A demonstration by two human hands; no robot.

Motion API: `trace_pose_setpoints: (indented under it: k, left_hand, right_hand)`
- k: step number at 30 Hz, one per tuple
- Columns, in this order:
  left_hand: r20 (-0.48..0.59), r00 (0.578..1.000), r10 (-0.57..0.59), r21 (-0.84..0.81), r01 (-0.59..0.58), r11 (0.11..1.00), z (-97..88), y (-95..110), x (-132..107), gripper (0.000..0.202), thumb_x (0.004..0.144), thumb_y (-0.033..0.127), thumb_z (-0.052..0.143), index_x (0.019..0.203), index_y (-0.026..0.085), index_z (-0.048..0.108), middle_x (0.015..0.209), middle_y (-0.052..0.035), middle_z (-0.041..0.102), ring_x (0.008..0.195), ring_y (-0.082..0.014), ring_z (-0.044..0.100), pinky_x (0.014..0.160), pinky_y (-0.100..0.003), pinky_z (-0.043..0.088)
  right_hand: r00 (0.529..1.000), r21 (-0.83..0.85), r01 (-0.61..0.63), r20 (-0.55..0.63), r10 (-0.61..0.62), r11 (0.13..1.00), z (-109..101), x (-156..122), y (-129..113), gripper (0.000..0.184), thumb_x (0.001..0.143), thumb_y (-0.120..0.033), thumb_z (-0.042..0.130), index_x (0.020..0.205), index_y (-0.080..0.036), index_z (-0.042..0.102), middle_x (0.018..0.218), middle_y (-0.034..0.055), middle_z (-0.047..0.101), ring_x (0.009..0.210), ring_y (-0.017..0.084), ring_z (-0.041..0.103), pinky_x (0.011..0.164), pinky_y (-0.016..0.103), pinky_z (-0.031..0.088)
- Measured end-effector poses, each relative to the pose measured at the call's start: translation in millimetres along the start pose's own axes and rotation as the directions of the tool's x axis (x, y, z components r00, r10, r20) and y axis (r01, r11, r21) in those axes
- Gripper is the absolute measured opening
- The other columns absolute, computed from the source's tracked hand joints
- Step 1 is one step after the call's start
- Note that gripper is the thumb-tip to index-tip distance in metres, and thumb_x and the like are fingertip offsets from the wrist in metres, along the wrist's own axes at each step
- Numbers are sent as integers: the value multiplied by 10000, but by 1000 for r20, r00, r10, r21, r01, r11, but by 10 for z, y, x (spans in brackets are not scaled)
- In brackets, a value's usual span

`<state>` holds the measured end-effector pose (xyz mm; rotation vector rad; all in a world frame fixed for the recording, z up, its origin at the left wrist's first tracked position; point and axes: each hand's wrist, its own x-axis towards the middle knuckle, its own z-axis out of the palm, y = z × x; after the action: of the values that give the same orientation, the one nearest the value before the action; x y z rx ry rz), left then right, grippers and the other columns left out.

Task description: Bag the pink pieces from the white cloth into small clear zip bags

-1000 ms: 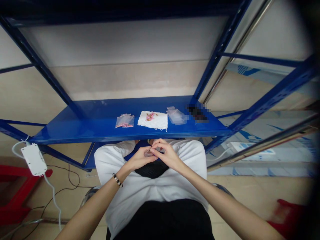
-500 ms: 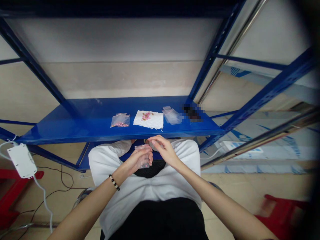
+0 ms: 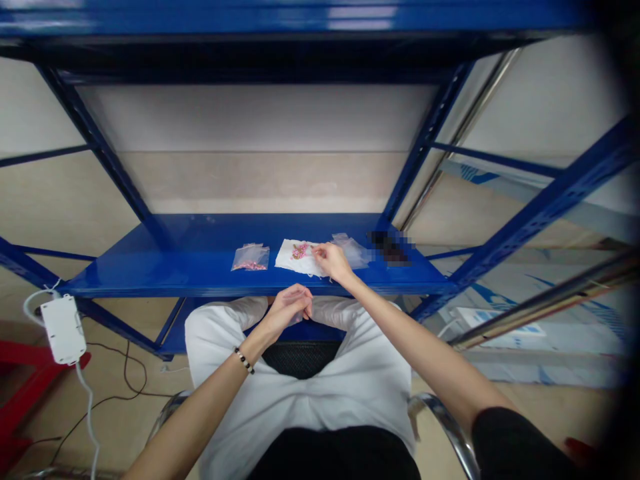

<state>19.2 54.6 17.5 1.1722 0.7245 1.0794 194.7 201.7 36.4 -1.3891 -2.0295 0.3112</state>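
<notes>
My left hand (image 3: 286, 308) hovers over my lap just below the blue shelf's front edge, fingers curled around a small clear plastic bag that is mostly hidden. My right hand (image 3: 332, 259) reaches up onto the blue shelf (image 3: 190, 260), fingertips pinched at the right side of a white cloth (image 3: 299, 259) with small pink pieces (image 3: 300, 251) lying on it. Whether anything is between those fingertips I cannot tell. A clear bag holding pink pieces (image 3: 250, 257) lies left of the cloth. A pile of empty clear bags (image 3: 353, 249) lies right of my right hand.
A blurred dark object (image 3: 390, 246) sits at the shelf's right end. A white box on a cable (image 3: 63, 329) hangs at the left. Red stools (image 3: 20, 393) stand on the floor left. Blue uprights and a metal rail (image 3: 540, 293) run along the right. I sit on a metal-framed chair (image 3: 440, 427).
My right hand left my left hand at my lap and rose to the white cloth on the shelf. The left hand stayed near my lap with the bag. The view tilted upward.
</notes>
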Motion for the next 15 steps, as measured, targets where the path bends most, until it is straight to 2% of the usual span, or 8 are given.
trace_pose_setpoints:
  k: [3, 9, 15]
  left_hand:
    - [53, 998, 41, 25, -42, 999, 21, -36, 70, 296, 809, 398, 696, 930, 141, 613, 686, -26, 632, 601, -116, 575, 624, -253, 446]
    - [-32, 999, 10, 54, -8, 998, -97, -237, 28, 300, 783, 391, 717, 905, 136, 619, 645, -13, 619, 551, -106, 552, 553, -228, 408]
    - [-61, 998, 13, 23, -11, 1000, -123, -142, -4, 299, 785, 401, 707, 911, 143, 624, 653, -10, 617, 563, -101, 554, 546, -216, 392]
  right_hand:
    - [1000, -48, 3, -8, -3, 999, 76, 75, -48, 162, 822, -178, 626, 915, -162, 757, 884, 84, 719, 759, 177, 627, 740, 255, 448]
    - [1000, -128, -3, -22, 0, 992, 156, 80, -30, 154, 848, -228, 629, 910, -173, 758, 854, 73, 678, 766, 169, 582, 728, 251, 425]
    - [1000, -155, 21, 2, -21, 988, 171, 68, -34, 160, 848, -223, 617, 907, -165, 754, 874, 83, 660, 800, 179, 556, 750, 259, 415]
